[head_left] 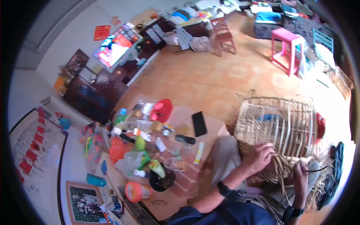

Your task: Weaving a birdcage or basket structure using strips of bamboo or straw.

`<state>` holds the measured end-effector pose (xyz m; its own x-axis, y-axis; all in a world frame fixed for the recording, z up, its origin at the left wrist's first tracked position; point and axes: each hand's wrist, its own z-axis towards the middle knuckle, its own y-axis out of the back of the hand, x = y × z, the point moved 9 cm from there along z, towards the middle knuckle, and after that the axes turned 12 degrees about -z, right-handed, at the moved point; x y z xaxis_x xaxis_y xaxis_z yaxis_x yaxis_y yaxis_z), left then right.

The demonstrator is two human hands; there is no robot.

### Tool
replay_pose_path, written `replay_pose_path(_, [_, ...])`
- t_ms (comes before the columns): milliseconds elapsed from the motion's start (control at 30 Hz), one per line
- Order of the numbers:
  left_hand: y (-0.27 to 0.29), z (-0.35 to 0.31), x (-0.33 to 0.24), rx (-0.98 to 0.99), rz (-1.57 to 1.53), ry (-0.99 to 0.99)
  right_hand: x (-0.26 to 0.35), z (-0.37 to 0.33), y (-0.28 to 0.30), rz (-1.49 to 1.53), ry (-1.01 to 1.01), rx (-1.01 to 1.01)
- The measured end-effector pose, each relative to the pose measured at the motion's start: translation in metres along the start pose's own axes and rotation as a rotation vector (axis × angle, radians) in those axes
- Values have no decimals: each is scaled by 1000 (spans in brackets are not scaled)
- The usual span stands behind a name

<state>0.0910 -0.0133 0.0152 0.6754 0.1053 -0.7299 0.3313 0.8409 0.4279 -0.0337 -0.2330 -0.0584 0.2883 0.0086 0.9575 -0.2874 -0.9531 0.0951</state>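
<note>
A woven basket (275, 125) with an open frame of pale strips rests on its side against my knees at the right. My left hand (259, 159) is closed at its near edge, fingers pinched on light brown weaving strands (278, 168) that hang down in loops. Just to the right, my right hand (299, 176) is closed around a thin, dark, curved tool (319, 169), whose end sticks out to the right; its exact kind is unclear. Behind the hands, loose straw-like ends cover part of my lap.
At the left stands a low table (187, 187) crowded with bottles, bags, a red bowl (162, 110), a black phone (199, 124) and an orange tub (137, 192). A pink stool (288, 47) and a wooden chair (222, 35) stand farther off. Dark bundled cord (333, 174) lies at the right.
</note>
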Motion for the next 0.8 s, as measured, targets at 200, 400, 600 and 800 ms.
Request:
replay_pose_path(200, [74,4,13,14,-26,264,-59,13,33,377,-75,-115])
replay_pose_path(400, [16,39,-14,168,60,175,-39,-25,-12,198,-2,239])
replay_pose_path(600, [-18,25,0,301,88,269,-22,-65,-67,309,-121,422])
replay_pose_path(800, [-17,30,13,234,-58,351,22,-61,-62,-287,58,306])
